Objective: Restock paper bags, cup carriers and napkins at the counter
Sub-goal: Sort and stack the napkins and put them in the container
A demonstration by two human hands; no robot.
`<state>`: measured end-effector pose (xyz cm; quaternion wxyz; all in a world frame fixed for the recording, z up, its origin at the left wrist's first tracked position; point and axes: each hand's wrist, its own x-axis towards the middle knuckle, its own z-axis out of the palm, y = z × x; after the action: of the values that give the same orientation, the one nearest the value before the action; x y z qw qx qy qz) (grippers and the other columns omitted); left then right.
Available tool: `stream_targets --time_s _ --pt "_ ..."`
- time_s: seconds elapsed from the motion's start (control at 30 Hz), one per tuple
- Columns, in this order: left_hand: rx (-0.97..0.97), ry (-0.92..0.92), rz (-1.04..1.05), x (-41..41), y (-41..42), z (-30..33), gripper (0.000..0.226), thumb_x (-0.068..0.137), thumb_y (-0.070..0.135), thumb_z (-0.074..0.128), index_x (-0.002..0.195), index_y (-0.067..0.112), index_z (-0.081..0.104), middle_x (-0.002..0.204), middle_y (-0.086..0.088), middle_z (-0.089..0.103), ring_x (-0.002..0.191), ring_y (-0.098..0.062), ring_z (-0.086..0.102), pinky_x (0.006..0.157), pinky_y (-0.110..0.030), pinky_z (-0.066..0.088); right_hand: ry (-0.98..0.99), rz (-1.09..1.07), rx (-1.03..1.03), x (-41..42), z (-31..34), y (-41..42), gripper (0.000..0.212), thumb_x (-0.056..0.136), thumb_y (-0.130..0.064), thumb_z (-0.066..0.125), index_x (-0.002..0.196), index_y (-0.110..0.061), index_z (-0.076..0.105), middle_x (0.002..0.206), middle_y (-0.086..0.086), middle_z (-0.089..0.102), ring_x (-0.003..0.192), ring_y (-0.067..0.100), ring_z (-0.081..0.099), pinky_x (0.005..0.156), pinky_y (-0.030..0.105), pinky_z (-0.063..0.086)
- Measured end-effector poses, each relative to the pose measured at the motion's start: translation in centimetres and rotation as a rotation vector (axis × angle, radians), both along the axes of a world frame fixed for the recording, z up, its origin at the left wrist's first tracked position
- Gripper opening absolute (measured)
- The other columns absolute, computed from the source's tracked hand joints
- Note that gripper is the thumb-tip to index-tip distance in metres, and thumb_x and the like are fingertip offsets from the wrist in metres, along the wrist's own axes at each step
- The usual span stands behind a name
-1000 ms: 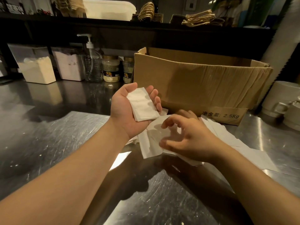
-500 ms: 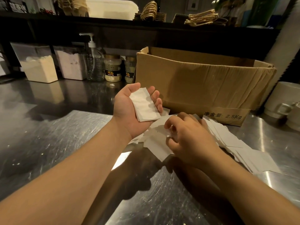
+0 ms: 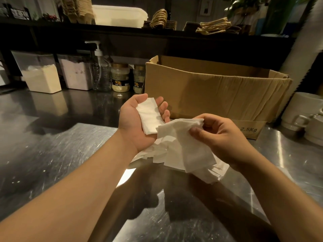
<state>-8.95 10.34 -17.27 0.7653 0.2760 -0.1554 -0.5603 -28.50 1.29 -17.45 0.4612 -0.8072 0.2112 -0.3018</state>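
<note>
My left hand (image 3: pixel 134 123) is palm up over the steel counter (image 3: pixel 52 154) with a folded white napkin (image 3: pixel 150 116) lying across its loosely bent fingers. My right hand (image 3: pixel 222 137) pinches another white napkin (image 3: pixel 185 142) by its top edge and holds it lifted just right of the left palm. More loose napkins (image 3: pixel 157 154) lie in a heap on the counter beneath both hands. An open cardboard box (image 3: pixel 218 91) stands right behind the hands.
Two clear tubs of powder (image 3: pixel 42 75), a pump bottle (image 3: pixel 100 70) and two small jars (image 3: pixel 120 78) line the back left. White cups (image 3: pixel 304 112) stand at the right edge. Paper bags with twine handles (image 3: pixel 215 27) lie on the dark shelf above.
My right hand has picked a napkin off the heap and raised it towards my left palm. My left hand has stayed in place with its folded napkin.
</note>
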Motion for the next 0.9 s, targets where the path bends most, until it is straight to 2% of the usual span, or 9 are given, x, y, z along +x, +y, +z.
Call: stream_targets --time_s 0.1,0.23,0.3,0.37,0.53,0.6,0.7,0.8,0.9 --pt "0.065 -0.07 0.03 -0.2 0.1 0.2 0.04 0.093 0.035 0.056 0.118 0.006 0.065 0.113 -0.013 0.069 0.091 -0.025 0.066 0.087 -0.038 0.056 -0.053 0.104 0.137 -0.5 0.4 -0.2 0.023 0.084 -0.032 0.068 0.103 -0.021 0.075 0.101 0.002 0.076 0.095 0.021 0.071 0.087 0.042 0.06" --pt "0.183 -0.256 -0.195 -0.4 0.2 0.1 0.062 0.087 0.043 0.059 0.142 0.015 0.056 0.135 -0.017 0.064 0.11 -0.031 0.064 0.092 -0.047 0.055 -0.093 0.204 0.284 -0.8 0.7 -0.4 0.021 0.083 -0.026 0.067 0.101 -0.018 0.075 0.1 0.006 0.075 0.09 0.021 0.07 0.085 0.038 0.06" --pt "0.24 -0.354 -0.271 -0.8 0.2 0.2 0.057 0.086 0.044 0.059 0.135 0.016 0.06 0.119 -0.015 0.068 0.109 -0.03 0.063 0.095 -0.044 0.053 -0.051 0.201 0.211 -0.9 0.7 -0.5 0.014 0.087 -0.027 0.065 0.095 -0.025 0.076 0.097 0.002 0.074 0.088 0.019 0.068 0.081 0.034 0.059" --pt "0.297 -0.465 -0.324 -1.2 0.2 0.2 0.053 0.081 0.045 0.061 0.128 0.019 0.061 0.109 -0.011 0.07 0.107 -0.029 0.063 0.094 -0.04 0.052 0.016 0.173 0.12 -0.9 0.6 -0.7 0.018 0.095 -0.024 0.061 0.09 -0.032 0.076 0.099 -0.001 0.074 0.092 0.02 0.068 0.084 0.037 0.058" --pt "0.38 -0.647 -0.469 -1.6 0.2 -0.5 0.053 0.082 0.048 0.063 0.128 0.024 0.062 0.112 -0.009 0.069 0.111 -0.029 0.061 0.108 -0.048 0.044 0.188 0.101 -0.082 -0.7 0.5 -0.4 0.034 0.101 -0.012 0.055 0.095 -0.04 0.073 0.101 -0.019 0.071 0.098 0.007 0.067 0.085 0.038 0.062" --pt "0.352 -0.637 -0.559 -1.9 0.3 -0.5 0.045 0.089 0.057 0.055 0.119 0.028 0.07 0.111 -0.01 0.07 0.11 -0.032 0.064 0.101 -0.052 0.052 0.192 0.077 -0.158 -0.6 0.3 -0.3 0.026 0.098 -0.016 0.061 0.103 -0.041 0.068 0.103 -0.02 0.069 0.1 0.004 0.065 0.087 0.036 0.062" --pt "0.287 -0.644 -0.662 -2.1 0.4 -0.6 0.055 0.085 0.073 0.045 0.103 0.033 0.078 0.107 -0.008 0.074 0.101 -0.031 0.071 0.088 -0.048 0.059 0.157 0.034 -0.221 -0.4 -0.1 -0.2 0.021 0.094 -0.022 0.066 0.109 -0.038 0.064 0.105 -0.015 0.067 0.103 0.008 0.064 0.089 0.038 0.06" --pt "0.297 -0.672 -0.62 -2.2 0.6 -0.7 0.06 0.075 0.074 0.059 0.119 0.034 0.069 0.109 -0.011 0.072 0.102 -0.033 0.071 0.089 -0.05 0.059 0.102 0.027 -0.263 -0.1 -0.4 -0.3 0.021 0.092 -0.027 0.068 0.108 -0.04 0.063 0.107 -0.013 0.066 0.103 0.007 0.062 0.09 0.036 0.059" --pt "0.334 -0.73 -0.519 -2.3 0.8 -0.7 0.065 0.065 0.057 0.073 0.121 0.027 0.061 0.091 -0.01 0.076 0.088 -0.029 0.074 0.084 -0.047 0.061 0.097 0.008 -0.288 0.0 -0.6 -0.7 0.023 0.091 -0.033 0.069 0.106 -0.047 0.059 0.108 -0.018 0.062 0.101 0.004 0.059 0.087 0.03 0.057"
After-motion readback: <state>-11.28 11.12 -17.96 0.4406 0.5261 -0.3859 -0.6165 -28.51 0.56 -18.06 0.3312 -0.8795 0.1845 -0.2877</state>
